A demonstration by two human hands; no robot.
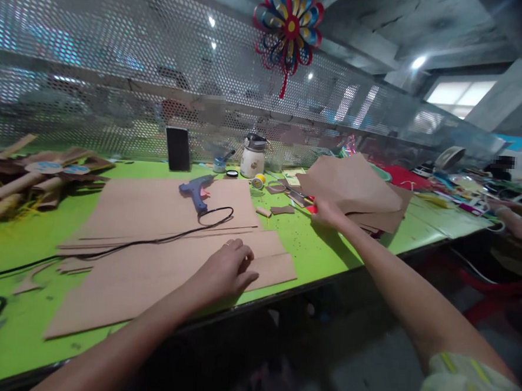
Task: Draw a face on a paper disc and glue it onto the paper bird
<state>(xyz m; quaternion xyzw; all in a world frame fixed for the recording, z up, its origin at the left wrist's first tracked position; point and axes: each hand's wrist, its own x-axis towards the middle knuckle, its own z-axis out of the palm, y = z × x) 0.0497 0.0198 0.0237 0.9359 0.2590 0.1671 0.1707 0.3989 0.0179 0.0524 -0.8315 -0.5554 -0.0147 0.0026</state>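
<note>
My left hand (227, 268) rests on a large brown cardboard sheet (150, 271) near the front edge of the green table (33, 234), fingers curled down onto it. My right hand (327, 213) reaches far right and closes on red-handled scissors (309, 199) lying beside a stack of brown paper sheets (354, 189). A blue glue gun (194, 191) lies on a second cardboard sheet (163, 204), its black cord (152, 239) running off to the left.
A perforated metal screen (119, 63) backs the table, with a paper pinwheel (289, 26) hanging on it. A black phone (178, 148), white jar (253, 156) and yellow tape roll (258, 181) stand behind. Cardboard tubes (27, 175) are piled left. Another person's arm (518, 223) is at the right.
</note>
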